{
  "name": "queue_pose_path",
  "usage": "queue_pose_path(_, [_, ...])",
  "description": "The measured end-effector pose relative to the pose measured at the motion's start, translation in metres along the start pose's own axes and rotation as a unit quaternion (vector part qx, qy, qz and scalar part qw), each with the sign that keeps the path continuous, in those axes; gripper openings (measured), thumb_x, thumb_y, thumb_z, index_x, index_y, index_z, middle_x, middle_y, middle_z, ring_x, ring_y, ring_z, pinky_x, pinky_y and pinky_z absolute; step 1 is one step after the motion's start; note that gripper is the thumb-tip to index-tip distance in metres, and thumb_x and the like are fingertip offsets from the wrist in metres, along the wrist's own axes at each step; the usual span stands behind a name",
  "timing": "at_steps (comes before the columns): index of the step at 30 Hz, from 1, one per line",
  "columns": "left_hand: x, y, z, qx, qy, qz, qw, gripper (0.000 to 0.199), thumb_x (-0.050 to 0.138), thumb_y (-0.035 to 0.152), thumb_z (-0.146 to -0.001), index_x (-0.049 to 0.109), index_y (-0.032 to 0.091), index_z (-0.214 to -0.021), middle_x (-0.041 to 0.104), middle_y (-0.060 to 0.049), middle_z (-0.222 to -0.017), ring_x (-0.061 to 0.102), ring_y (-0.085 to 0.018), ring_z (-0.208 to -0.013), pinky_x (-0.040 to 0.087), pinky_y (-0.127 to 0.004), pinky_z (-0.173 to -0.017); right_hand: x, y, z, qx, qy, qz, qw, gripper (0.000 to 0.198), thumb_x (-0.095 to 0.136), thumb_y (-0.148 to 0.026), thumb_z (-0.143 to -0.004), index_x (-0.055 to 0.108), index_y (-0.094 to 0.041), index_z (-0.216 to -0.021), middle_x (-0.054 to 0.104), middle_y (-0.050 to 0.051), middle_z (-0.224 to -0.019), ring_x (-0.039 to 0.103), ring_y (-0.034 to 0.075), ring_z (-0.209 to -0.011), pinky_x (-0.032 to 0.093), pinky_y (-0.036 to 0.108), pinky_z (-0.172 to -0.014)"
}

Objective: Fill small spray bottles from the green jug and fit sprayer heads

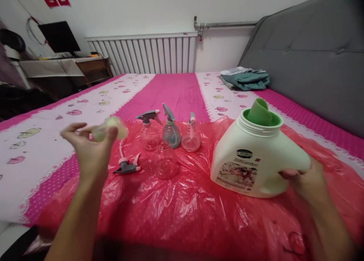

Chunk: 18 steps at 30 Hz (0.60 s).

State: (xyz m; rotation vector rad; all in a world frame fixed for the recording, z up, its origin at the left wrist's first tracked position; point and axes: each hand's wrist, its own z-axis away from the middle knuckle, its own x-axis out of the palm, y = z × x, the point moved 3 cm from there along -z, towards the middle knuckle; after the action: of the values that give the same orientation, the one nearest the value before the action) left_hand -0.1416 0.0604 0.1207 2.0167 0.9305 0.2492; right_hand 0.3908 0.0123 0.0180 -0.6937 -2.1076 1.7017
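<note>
My right hand (305, 179) grips the handle of a large white detergent jug (250, 158) that rests on a red plastic sheet (184, 211); its green pour spout (260, 113) is uncovered. My left hand (91, 149) is raised above the sheet's left edge and pinches a pale green cap (112, 127), which is blurred. Between the hands stand three small spray bottles (170, 130). In front of them stands an open clear bottle (164, 160), and its pink and grey trigger head (127, 166) lies beside it.
The sheet lies on a bed with a pink and white cover (170, 88). A grey padded headboard (313, 56) runs along the right. Folded green cloth (246, 79) lies at the far right of the bed. A radiator (148, 54) and a desk (71, 69) stand beyond.
</note>
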Motion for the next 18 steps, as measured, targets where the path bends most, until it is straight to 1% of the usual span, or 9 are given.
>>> queue_pose_path(1, [-0.004,-0.022,0.004,-0.043,-0.026,-0.036,0.998,0.077,0.088,0.073,-0.076,0.040,0.034,-0.122,0.056,0.001,-0.116,0.065,-0.020,-0.099,0.060,-0.041,-0.088,0.000,0.000,0.000,0.003,0.006,0.003,1.000,0.094,0.098,-0.080,-0.012,0.080,-0.021,-0.083,0.074,0.008,-0.073,0.063,0.023,-0.060,0.056,0.032,-0.048])
queue_pose_path(2, [-0.003,-0.041,0.008,-0.075,-0.083,-0.078,0.991,0.073,0.085,0.072,-0.079,0.043,0.033,-0.124,0.057,-0.001,-0.122,0.067,-0.023,-0.104,0.061,-0.044,-0.088,0.000,0.001,0.000,0.006,0.012,0.006,1.000,0.094,0.097,-0.081,-0.011,0.080,-0.022,-0.082,0.074,0.009,-0.073,0.063,0.023,-0.060,0.055,0.032,-0.048])
queue_pose_path(3, [-0.002,-0.056,0.012,-0.085,-0.121,-0.131,0.980,0.067,0.079,0.073,-0.083,0.046,0.031,-0.124,0.060,-0.004,-0.124,0.069,-0.028,-0.108,0.061,-0.047,-0.089,0.000,0.001,0.001,0.009,0.018,0.009,1.000,0.094,0.096,-0.082,-0.009,0.079,-0.022,-0.080,0.074,0.009,-0.073,0.062,0.022,-0.060,0.055,0.032,-0.048])
queue_pose_path(5, [0.003,-0.078,0.015,-0.095,-0.143,-0.164,0.971,0.066,0.079,0.070,-0.079,0.051,0.024,-0.118,0.065,-0.010,-0.120,0.070,-0.035,-0.112,0.060,-0.051,-0.091,-0.001,-0.001,0.002,0.014,0.030,0.017,0.999,0.092,0.096,-0.081,-0.006,0.076,-0.022,-0.074,0.072,0.008,-0.069,0.060,0.021,-0.058,0.052,0.031,-0.046])
queue_pose_path(8, [0.016,-0.097,0.014,-0.083,-0.196,-0.177,0.961,0.067,0.071,0.070,-0.080,0.054,0.020,-0.121,0.070,-0.013,-0.115,0.074,-0.033,-0.105,0.062,-0.047,-0.087,-0.002,-0.006,0.004,0.014,0.043,0.028,0.999,0.090,0.093,-0.085,-0.003,0.071,-0.022,-0.065,0.066,0.007,-0.063,0.055,0.019,-0.055,0.049,0.031,-0.043])
queue_pose_path(10, [0.023,-0.103,0.013,-0.064,-0.239,-0.185,0.951,0.064,0.069,0.070,-0.081,0.059,0.020,-0.120,0.074,-0.011,-0.107,0.074,-0.033,-0.103,0.061,-0.048,-0.093,-0.002,-0.008,0.005,0.015,0.040,0.032,0.999,0.089,0.092,-0.086,-0.004,0.069,-0.022,-0.062,0.063,0.006,-0.060,0.053,0.019,-0.054,0.049,0.032,-0.043])
queue_pose_path(12, [0.026,-0.105,0.011,-0.041,-0.259,-0.196,0.945,0.059,0.067,0.069,-0.083,0.063,0.020,-0.116,0.076,-0.011,-0.105,0.072,-0.035,-0.111,0.056,-0.054,-0.106,-0.002,-0.007,0.006,0.018,0.034,0.034,0.999,0.087,0.093,-0.085,-0.006,0.067,-0.022,-0.060,0.063,0.006,-0.060,0.053,0.019,-0.054,0.051,0.034,-0.044])
queue_pose_path(16, [0.018,-0.092,0.015,0.004,-0.223,-0.217,0.950,0.058,0.050,0.065,-0.094,0.064,0.017,-0.124,0.070,-0.020,-0.134,0.058,-0.042,-0.138,0.035,-0.065,-0.127,-0.002,-0.004,0.006,0.024,0.020,0.037,0.999,0.089,0.091,-0.089,-0.007,0.062,-0.021,-0.057,0.069,0.010,-0.067,0.060,0.023,-0.058,0.054,0.035,-0.047])
queue_pose_path(18, [0.013,-0.075,0.027,0.021,-0.196,-0.214,0.957,0.063,0.038,0.064,-0.101,0.059,0.014,-0.134,0.063,-0.023,-0.144,0.052,-0.042,-0.144,0.034,-0.067,-0.127,-0.001,-0.004,0.006,0.029,0.012,0.041,0.999,0.092,0.091,-0.089,-0.009,0.068,-0.020,-0.065,0.072,0.012,-0.071,0.063,0.025,-0.061,0.055,0.035,-0.049])
